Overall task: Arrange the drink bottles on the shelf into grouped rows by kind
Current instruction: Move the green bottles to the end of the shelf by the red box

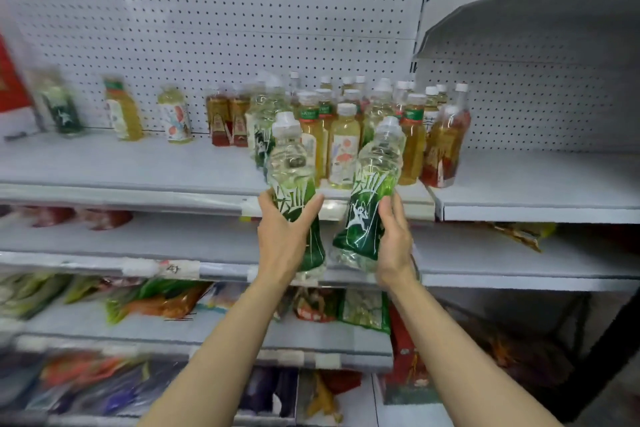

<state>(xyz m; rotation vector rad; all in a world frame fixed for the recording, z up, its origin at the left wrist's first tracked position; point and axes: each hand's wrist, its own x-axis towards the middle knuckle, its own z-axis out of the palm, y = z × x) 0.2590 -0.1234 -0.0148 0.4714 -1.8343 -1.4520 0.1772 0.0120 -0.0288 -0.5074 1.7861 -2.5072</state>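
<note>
My left hand [282, 239] grips a clear bottle with a green label [294, 177] by its lower half. My right hand [394, 243] grips a second green-label bottle [372, 191], tilted a little to the right. Both bottles are held in front of the shelf's front edge [138, 196]. Behind them a mixed cluster of bottles [346, 128] stands on the shelf: yellow drinks, amber-red ones and another green-label one. Along the back to the left stand a green-label bottle [62, 107], a yellow bottle [123, 111], a pale floral-label bottle [175, 116] and two red-label bottles [228, 118].
A white pegboard [225, 10] backs the shelf. Bare shelf surface [536, 177] lies to the right of the cluster, under an upper shelf [519, 17]. Lower shelves hold packaged snacks [156, 302].
</note>
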